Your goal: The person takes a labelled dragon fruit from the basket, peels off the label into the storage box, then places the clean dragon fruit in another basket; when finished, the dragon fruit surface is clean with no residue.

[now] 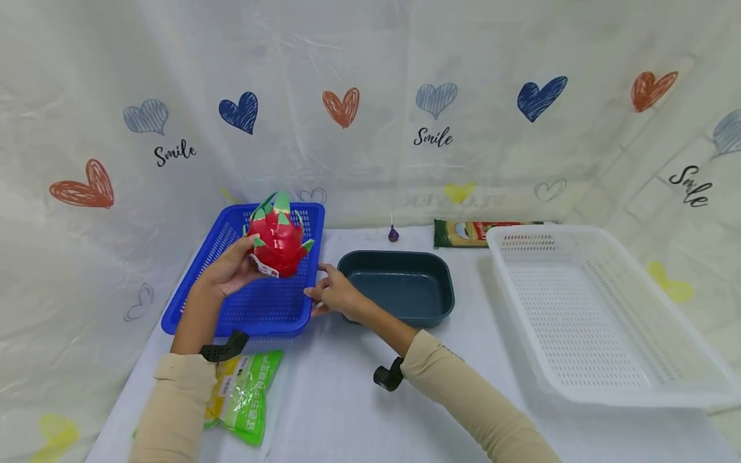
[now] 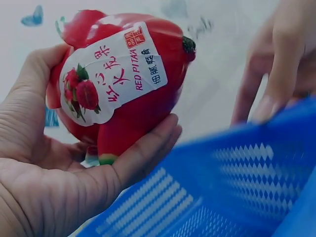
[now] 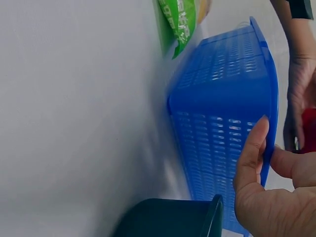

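A red dragon fruit [image 1: 278, 241] with green-tipped scales is held in my left hand [image 1: 234, 267] over the blue basket [image 1: 255, 315]. In the left wrist view, the fingers and thumb wrap the dragon fruit [image 2: 173, 74], and its white label reading "RED PITAYA" faces that camera. My right hand [image 1: 337, 292] pinches the right rim of the basket. The right wrist view shows thumb and fingers on either side of the rim, with the right hand [image 3: 271, 197] outside the basket's slotted wall [image 3: 212, 143].
A dark teal tub [image 1: 399, 315] stands right of the basket. Farther right is a white basket [image 1: 602, 321], with a green pasta packet [image 1: 463, 233] behind it. A purple lollipop [image 1: 393, 234] lies at the back. A green-yellow bag [image 1: 249, 392] lies in front, near my left sleeve.
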Motion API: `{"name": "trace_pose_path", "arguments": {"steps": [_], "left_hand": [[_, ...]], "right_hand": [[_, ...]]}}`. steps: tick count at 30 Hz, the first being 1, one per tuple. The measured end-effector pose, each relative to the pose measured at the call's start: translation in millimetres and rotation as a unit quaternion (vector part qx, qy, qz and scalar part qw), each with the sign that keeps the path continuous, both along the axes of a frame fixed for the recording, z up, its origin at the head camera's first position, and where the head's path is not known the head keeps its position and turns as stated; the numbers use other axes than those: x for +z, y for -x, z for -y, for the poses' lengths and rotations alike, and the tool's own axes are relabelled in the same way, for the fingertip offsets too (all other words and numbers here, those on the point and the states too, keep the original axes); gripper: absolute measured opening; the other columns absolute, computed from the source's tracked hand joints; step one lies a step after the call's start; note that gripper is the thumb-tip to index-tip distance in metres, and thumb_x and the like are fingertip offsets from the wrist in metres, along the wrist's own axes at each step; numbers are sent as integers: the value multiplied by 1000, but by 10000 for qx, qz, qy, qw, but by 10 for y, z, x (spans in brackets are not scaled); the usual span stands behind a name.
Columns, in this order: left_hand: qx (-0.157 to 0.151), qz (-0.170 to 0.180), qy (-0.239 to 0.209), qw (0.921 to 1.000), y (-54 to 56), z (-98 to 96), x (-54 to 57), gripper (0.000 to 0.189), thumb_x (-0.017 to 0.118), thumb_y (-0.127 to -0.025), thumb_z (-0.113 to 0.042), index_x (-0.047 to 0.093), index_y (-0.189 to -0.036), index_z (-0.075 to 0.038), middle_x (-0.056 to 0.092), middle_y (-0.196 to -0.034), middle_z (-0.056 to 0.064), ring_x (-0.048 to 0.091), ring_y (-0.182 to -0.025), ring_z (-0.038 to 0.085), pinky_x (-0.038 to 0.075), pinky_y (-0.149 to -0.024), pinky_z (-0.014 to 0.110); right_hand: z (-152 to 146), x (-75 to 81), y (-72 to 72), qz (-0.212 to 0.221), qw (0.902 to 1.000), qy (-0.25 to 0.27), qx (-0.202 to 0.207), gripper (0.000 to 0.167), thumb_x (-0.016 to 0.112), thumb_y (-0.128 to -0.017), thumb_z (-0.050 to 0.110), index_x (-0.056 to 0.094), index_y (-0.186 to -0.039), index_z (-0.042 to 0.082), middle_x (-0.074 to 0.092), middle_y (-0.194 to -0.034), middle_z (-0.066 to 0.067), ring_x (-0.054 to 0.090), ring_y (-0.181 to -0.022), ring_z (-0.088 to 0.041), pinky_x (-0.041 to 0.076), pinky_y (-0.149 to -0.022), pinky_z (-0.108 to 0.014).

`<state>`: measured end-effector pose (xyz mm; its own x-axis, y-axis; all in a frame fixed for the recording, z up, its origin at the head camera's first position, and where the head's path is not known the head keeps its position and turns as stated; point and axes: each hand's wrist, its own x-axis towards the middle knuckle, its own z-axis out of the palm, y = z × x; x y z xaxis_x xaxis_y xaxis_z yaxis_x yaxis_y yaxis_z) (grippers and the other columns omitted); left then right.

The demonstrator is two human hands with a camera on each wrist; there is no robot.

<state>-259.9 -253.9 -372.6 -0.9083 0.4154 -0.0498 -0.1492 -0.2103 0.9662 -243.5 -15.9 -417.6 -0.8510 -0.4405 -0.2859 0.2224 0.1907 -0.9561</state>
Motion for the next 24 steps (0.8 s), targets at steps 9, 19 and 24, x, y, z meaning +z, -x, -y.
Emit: {"name": "trace_pose_path", "arguments": {"steps": [9, 19, 24], "left_hand": [[239, -180, -590, 9978, -298, -354, 111, 41, 47, -100, -23, 36, -140, -23, 49, -133, -4, 47, -123, 17, 57, -87, 32], [365, -417, -759, 9956, -531, -722, 43, 55, 62, -91, -43, 40, -138, -24, 53, -127, -4, 52, -117, 15, 56, -86, 29], [312, -384, -1002, 9937, -627, -985, 75, 68, 66, -85, -55, 37, -139, -25, 50, -129, -3, 49, -120, 15, 56, -86, 26]], "right_hand": [[-19, 13, -30, -79, 9998, 181, -23, 73, 62, -95, 10, 20, -154, 12, 60, -102, -15, 68, -82, -21, 54, -87, -54], [-40, -35, -72, -730, 9950, 650, 219, 48, 60, -94, 1, 44, -138, 12, 59, -122, -15, 67, -88, -23, 60, -74, -48], [-200, -69, -157, -1318, 9753, 1635, 681, 59, 59, -88, -12, 37, -141, 0, 49, -137, -23, 55, -122, -35, 54, -85, -58]]}}
